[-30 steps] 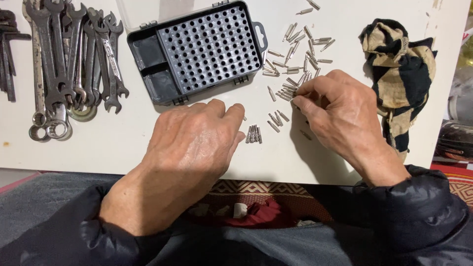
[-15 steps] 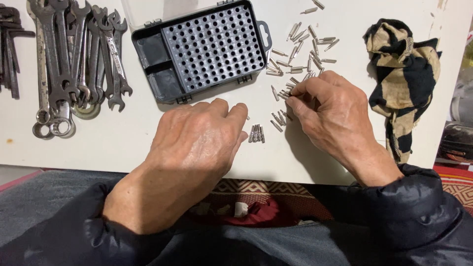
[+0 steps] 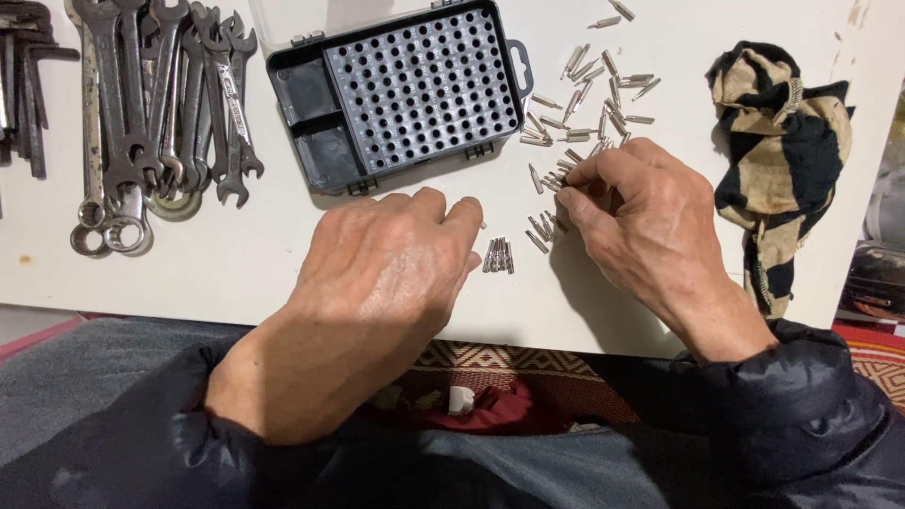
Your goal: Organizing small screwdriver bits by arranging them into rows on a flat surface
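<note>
Picking through the scattered bits point(image 3: 589, 90), the right hand point(image 3: 641, 221) has its fingertips point(image 3: 570, 184) bunched together at the near edge of the pile, thumb and forefinger pinched close. Whether a bit sits between them I cannot tell; the tips hide it. The bits are small silver pieces spread loose over the white table point(image 3: 264, 254), running from the top edge of the view down to that hand, just right of the case point(image 3: 396, 94).

The left hand point(image 3: 386, 273) lies palm down on the table, fingers together and lightly curled, gripping nothing that shows. Just beside its fingertips sits a small bundle of bits point(image 3: 498, 254), a handful lined up side by side, apart from the main pile. A couple more bits lie between that bundle and the right hand.

The case is black, lying open and slightly turned, its grid of holes showing bare, with two plain compartments on its left side. Well off to the left, a row of wrenches point(image 3: 160, 104) lies in a fan, ring ends toward the near edge. On the far right, a crumpled black-and-tan cloth point(image 3: 782, 141) rests on the table. Dark padded sleeves point(image 3: 801, 405) cover both forearms.
</note>
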